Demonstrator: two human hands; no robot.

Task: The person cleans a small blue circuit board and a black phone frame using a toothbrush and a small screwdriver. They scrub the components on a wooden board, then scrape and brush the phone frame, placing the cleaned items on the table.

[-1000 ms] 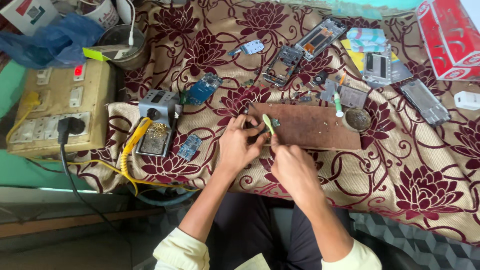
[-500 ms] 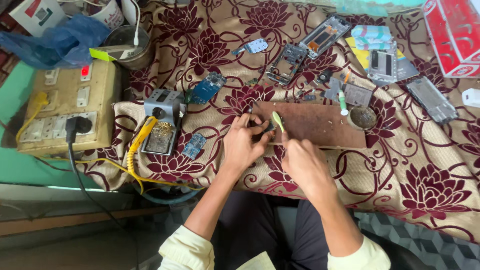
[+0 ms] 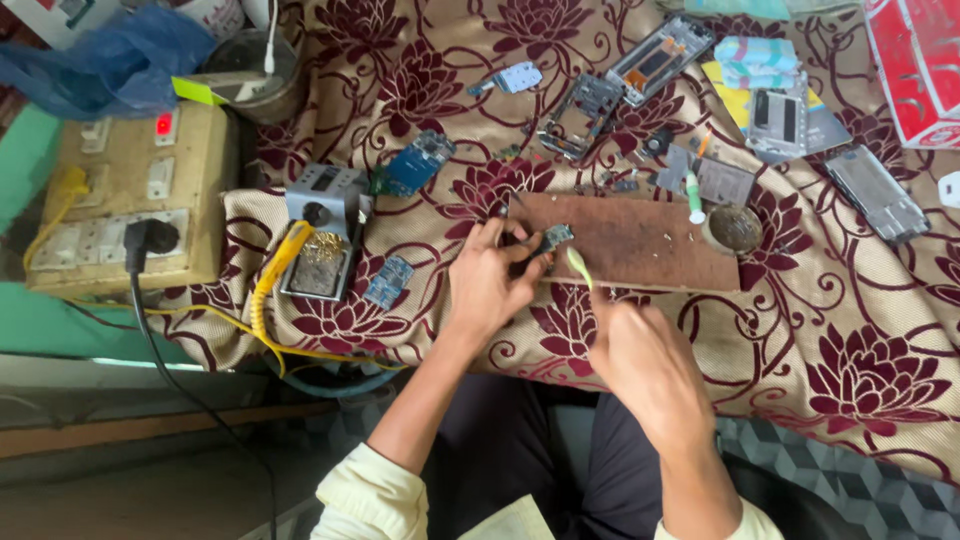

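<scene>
My left hand pinches a small dark circuit board at the near left end of a brown wooden board. My right hand holds a pale green toothbrush whose head points at that small board. Both hands hover over the near edge of a maroon flowered cloth.
A soldering station with a yellow-handled iron sits left of my hands. A beige power strip box with a black plug lies at far left. Blue circuit boards, phone frames, a small round tin and a red box lie scattered behind.
My right hand has drawn back toward me and to the right, taking the toothbrush slightly off the small board. My left hand keeps its hold.
</scene>
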